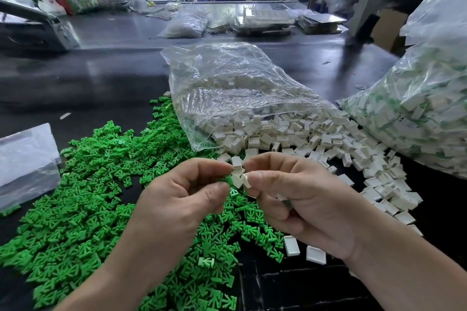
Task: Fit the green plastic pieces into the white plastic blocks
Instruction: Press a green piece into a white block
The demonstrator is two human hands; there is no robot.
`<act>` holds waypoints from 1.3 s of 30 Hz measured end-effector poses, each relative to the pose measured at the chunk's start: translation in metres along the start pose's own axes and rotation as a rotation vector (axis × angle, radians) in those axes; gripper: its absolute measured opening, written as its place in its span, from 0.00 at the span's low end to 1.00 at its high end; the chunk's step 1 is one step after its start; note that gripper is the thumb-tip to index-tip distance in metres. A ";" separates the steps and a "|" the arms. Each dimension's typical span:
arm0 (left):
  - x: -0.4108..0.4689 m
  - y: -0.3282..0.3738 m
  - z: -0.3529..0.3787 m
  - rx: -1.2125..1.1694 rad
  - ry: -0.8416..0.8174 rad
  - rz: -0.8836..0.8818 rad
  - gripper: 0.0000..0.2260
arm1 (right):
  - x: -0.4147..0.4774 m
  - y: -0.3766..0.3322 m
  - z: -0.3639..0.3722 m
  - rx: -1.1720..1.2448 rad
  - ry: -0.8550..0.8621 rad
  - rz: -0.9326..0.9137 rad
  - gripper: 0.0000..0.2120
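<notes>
Hands meet before the open bag: left hand pinches a green piece, right hand a white block. Left of the bag, green pile covers black table; blocks spill from its mouth; fuller bag right; cluttered bench beyond.

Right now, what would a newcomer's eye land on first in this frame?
The bright sprawl of green pieces at near left stands out first, beside white blocks spilling from a clear bag at centre. In front of them, the left hand pinches a green piece close to a white block pinched by the right hand.
</notes>
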State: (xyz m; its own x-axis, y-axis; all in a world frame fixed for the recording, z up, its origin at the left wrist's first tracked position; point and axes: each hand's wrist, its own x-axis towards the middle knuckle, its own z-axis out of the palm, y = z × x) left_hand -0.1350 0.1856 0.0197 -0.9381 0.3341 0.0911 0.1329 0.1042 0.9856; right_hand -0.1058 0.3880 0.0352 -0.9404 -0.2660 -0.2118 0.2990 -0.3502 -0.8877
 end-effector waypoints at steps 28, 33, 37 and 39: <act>-0.008 0.009 0.009 -0.098 0.037 0.062 0.09 | -0.005 0.005 0.010 -0.399 0.036 -0.138 0.07; -0.006 0.015 0.012 -0.603 -0.230 -0.121 0.21 | -0.009 0.002 0.012 -0.200 -0.079 -0.082 0.11; -0.007 0.013 0.015 -0.813 -0.324 -0.187 0.19 | -0.011 0.001 0.014 -0.146 -0.102 -0.047 0.12; -0.007 0.013 0.016 -0.846 -0.341 -0.212 0.17 | -0.011 0.000 0.014 -0.149 -0.087 -0.032 0.16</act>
State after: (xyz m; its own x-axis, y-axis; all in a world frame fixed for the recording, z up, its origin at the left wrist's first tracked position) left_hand -0.1217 0.1992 0.0295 -0.7538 0.6569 -0.0168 -0.4327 -0.4770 0.7650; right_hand -0.0934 0.3779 0.0431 -0.9294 -0.3363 -0.1519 0.2358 -0.2244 -0.9455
